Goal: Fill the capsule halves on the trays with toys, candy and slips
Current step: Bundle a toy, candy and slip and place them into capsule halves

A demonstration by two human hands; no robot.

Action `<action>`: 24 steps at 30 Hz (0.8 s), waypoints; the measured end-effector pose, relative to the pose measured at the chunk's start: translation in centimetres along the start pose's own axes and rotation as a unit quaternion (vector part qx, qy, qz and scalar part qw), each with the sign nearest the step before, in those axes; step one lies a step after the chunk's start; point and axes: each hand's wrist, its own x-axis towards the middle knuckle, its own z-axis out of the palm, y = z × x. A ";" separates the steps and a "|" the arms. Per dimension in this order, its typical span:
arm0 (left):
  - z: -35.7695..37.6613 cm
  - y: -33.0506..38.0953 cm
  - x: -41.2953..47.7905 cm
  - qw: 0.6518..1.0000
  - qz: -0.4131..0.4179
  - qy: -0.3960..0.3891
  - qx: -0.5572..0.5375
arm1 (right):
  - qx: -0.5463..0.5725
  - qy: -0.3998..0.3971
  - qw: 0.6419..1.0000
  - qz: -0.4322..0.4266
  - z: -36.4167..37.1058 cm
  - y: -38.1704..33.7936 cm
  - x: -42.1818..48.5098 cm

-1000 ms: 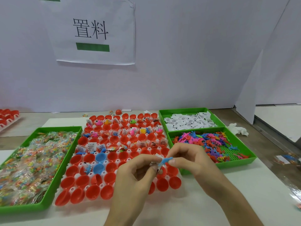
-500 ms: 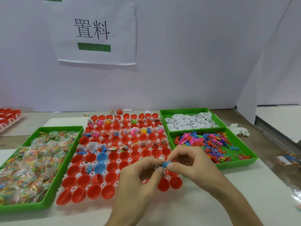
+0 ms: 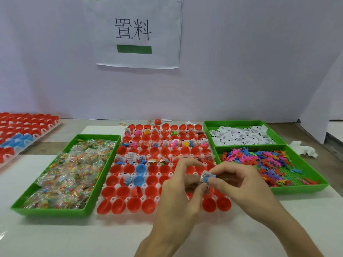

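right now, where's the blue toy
Head view, centre right: the blue toy is pinched together with a paper slip between the left hand and right hand, held above the front right of the capsule tray, left of the green toy tray.

Red capsule halves [image 3: 129, 191] sit open side up in the central white tray [image 3: 132, 186] (two halves [image 3: 140, 168] are blue). Far rows hold toys and slips; near rows are unfilled. Candy packets [image 3: 70, 173] lie left, loose slips [image 3: 241, 137] and toys [image 3: 256, 160] right. One slip [image 3: 203, 176] and a blue toy [image 3: 211, 177] are pinched together above the tray.
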 end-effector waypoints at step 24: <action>-7.5 1.3 0.2 0.974 0.001 0.224 -0.028 | -0.069 -0.007 0.992 -0.106 5.6 -4.8 6.3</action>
